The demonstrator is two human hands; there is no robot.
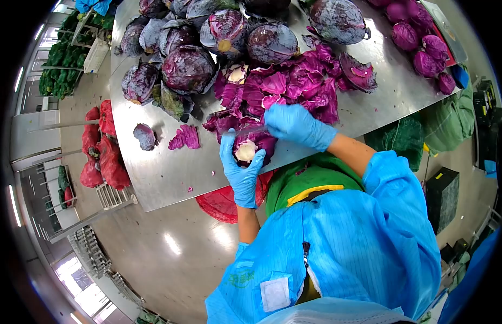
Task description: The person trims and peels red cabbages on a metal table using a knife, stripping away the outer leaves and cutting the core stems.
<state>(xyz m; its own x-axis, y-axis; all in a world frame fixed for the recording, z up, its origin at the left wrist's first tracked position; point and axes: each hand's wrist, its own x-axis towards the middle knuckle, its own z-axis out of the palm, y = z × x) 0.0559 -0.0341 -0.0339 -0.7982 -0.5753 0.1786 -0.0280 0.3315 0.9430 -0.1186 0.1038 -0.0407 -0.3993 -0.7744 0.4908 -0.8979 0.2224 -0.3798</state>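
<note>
My left hand point(243, 171), in a blue glove, is wrapped round a red cabbage point(266, 144) near the table's front edge. Its pale cut core point(245, 151) faces up towards me. My right hand point(298, 126), gloved too, is closed in a fist just above and right of the cabbage. From that fist a thin, blurred blade of a knife point(251, 130) reaches left over the cabbage; the handle is hidden in my fingers. Loose purple leaves point(310, 81) are heaped right behind both hands.
Untrimmed red cabbages point(189, 68) are piled at the back of the metal table point(162, 181). Smaller bright purple heads point(426, 62) lie at the back right. Red mesh sacks point(110, 162) stand left of the table. A green bag point(310, 175) is below the front edge.
</note>
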